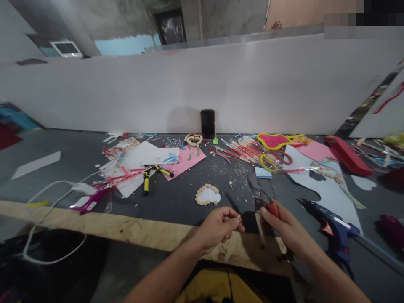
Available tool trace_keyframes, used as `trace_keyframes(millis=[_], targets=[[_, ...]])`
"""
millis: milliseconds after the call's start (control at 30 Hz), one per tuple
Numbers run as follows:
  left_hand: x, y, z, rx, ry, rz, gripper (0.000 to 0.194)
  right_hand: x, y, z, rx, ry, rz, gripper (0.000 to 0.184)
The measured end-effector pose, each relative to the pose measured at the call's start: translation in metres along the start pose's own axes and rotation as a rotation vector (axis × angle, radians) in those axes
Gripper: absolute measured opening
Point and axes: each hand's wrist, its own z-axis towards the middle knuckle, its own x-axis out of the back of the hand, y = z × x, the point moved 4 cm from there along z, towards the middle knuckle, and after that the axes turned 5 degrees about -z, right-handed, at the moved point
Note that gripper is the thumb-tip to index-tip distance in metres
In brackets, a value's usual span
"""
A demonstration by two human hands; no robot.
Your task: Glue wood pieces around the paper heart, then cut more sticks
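My left hand point(221, 225) is closed in a pinch above the table's front edge. A tiny pale bit shows at its fingertips, too small to name. My right hand point(288, 227) is wrapped around red-handled shears point(273, 209), whose metal blades point away from me; part of the tool is hidden by the fingers. Just beyond my left hand lies a white heart-shaped card point(210, 194), with small beige pieces lining much of its edge. To the right of my right hand, a blue glue gun point(336, 227) rests on its side, nozzle toward the upper left.
A phone point(208, 123) leans against the white partition point(158, 92). Red-and-wood sticks point(243, 149), a pink sheet point(186, 162), yellow-black pliers point(146, 182) and white cut paper point(334, 189) lie about. A white cable point(34, 227) hangs over the wooden edge point(94, 221) at left.
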Motion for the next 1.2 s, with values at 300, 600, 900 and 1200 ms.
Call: trace_keyframes(millis=[300, 600, 900, 1200], targets=[[0.007, 0.005, -0.001, -0.08, 0.06, -0.046, 0.033, -0.011, 0.003, -0.03, -0.161, -0.043, 0.61, 0.033], [0.011, 0.031, -0.015, -0.121, 0.183, -0.027, 0.035, -0.007, -0.028, -0.041, 0.308, 0.082, -0.429, 0.023], [0.009, 0.034, -0.018, -0.153, 0.193, 0.041, 0.034, -0.039, -0.022, -0.045, 0.551, 0.142, -1.037, 0.022], [0.012, 0.027, -0.015, -0.121, 0.177, 0.063, 0.032, -0.044, -0.025, -0.051, 0.54, 0.122, -0.989, 0.019]])
